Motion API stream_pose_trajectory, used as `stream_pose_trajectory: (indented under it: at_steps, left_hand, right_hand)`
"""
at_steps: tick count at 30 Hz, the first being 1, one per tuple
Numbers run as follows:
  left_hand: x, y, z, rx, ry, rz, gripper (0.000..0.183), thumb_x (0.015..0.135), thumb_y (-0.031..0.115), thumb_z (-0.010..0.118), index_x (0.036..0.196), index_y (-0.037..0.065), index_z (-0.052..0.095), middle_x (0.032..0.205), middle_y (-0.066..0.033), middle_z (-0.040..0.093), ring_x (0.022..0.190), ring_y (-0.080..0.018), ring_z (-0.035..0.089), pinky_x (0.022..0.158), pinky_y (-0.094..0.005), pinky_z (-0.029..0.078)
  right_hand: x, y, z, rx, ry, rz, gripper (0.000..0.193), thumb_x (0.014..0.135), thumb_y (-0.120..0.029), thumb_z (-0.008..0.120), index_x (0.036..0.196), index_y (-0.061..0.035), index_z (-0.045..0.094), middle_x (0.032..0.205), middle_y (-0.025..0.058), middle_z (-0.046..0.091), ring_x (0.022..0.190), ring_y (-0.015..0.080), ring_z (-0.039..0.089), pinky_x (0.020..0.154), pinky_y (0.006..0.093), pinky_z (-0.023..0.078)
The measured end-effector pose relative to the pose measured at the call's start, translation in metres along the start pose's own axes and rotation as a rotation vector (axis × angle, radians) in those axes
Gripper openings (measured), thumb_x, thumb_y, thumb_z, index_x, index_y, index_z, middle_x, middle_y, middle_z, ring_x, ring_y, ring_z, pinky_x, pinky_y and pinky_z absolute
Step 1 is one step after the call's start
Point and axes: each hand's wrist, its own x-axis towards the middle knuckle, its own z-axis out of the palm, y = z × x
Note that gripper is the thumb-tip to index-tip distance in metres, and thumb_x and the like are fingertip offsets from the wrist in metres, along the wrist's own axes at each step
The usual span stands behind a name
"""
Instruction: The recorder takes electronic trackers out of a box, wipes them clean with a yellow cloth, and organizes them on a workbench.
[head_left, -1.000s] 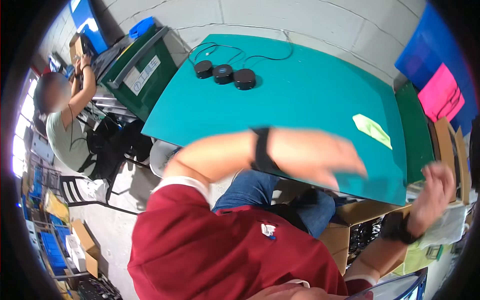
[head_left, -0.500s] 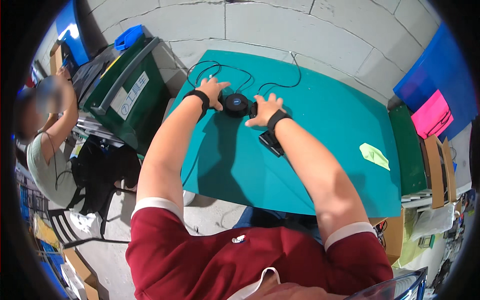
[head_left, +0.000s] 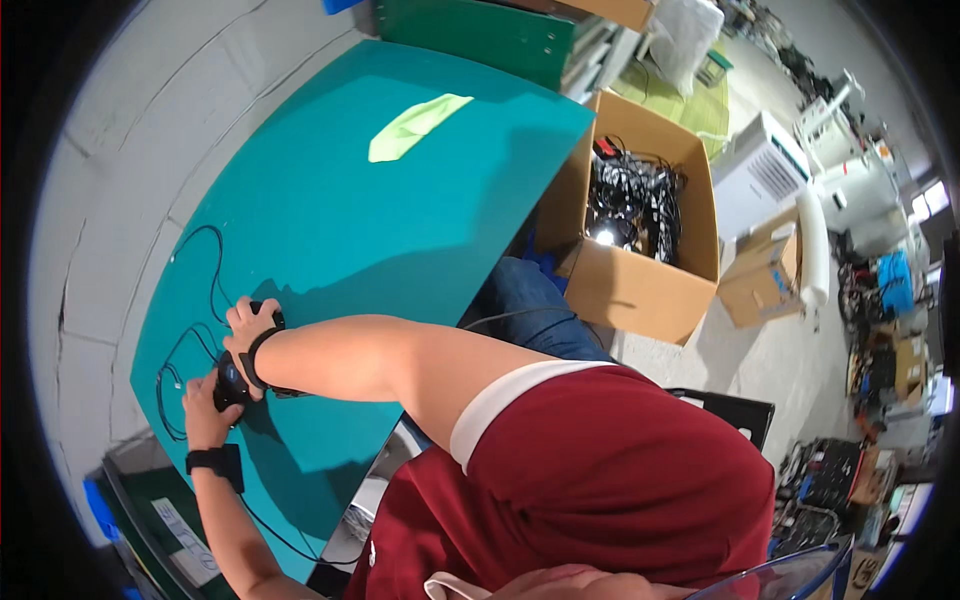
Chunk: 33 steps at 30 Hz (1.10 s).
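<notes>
A round black device (head_left: 232,378) with a thin cable sits on the green table, close to both my hands. My left hand (head_left: 205,408) is curled beside it, thumb and fingers around a dark part there. The exact outline of that part is hidden. On the other side of the round device, my right hand (head_left: 246,328) has its fingers bent around a small black object (head_left: 266,313); its kind does not show. Black bands circle both wrists. Another dark object (head_left: 288,392) peeks out from under my right forearm.
Black cables (head_left: 170,375) curl on the green table (head_left: 330,230) near the block wall. A pale-green cloth (head_left: 415,128) lies at its far side. Beyond the right edge stands an open cardboard box (head_left: 640,285) full of cables. A green cart (head_left: 165,510) adjoins the lower left.
My view has swung to the right and tilted, bringing the cable box and the room behind it into sight. Both hands remain by the black devices, with fingers more closed.
</notes>
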Motion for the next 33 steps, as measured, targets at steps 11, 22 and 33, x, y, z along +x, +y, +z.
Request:
stream_pose_trajectory:
  at_steps: [11, 22, 33]
  left_hand:
    - [0.043, 0.122, 0.001, -0.211, -0.035, 0.131, 0.051, 0.062, 0.010, 0.072, 0.110, 0.004, 0.056, 0.090, -0.0145, 0.053, 0.083, -0.0296, 0.053, 0.075, -0.0367, 0.044]
    - [0.093, 0.239, -0.003, -0.093, -0.071, 0.281, 0.048, 0.065, 0.016, 0.072, 0.109, 0.006, 0.055, 0.091, -0.0134, 0.053, 0.084, -0.0290, 0.053, 0.073, -0.0375, 0.044]
    - [0.101, 0.252, -0.006, -0.236, -0.063, 0.299, 0.045, 0.067, 0.015, 0.072, 0.108, 0.004, 0.056, 0.087, -0.0112, 0.053, 0.077, -0.0240, 0.053, 0.070, -0.0337, 0.045]
  right_hand:
    - [-0.057, 0.107, -0.047, 0.061, -0.120, 0.113, 0.072, 0.046, -0.047, 0.082, 0.108, -0.0138, 0.062, 0.119, 0.0112, 0.040, 0.116, 0.0305, 0.027, 0.077, 0.0529, 0.035]
    - [-0.121, 0.208, -0.077, 0.048, -0.081, 0.227, 0.080, 0.050, -0.053, 0.077, 0.116, -0.0133, 0.055, 0.119, 0.0124, 0.040, 0.117, 0.0314, 0.027, 0.078, 0.0558, 0.034]
    - [-0.134, 0.233, -0.085, 0.031, -0.035, 0.191, 0.080, 0.049, -0.060, 0.071, 0.115, -0.0171, 0.057, 0.115, 0.0134, 0.043, 0.114, 0.0292, 0.032, 0.077, 0.0527, 0.035]
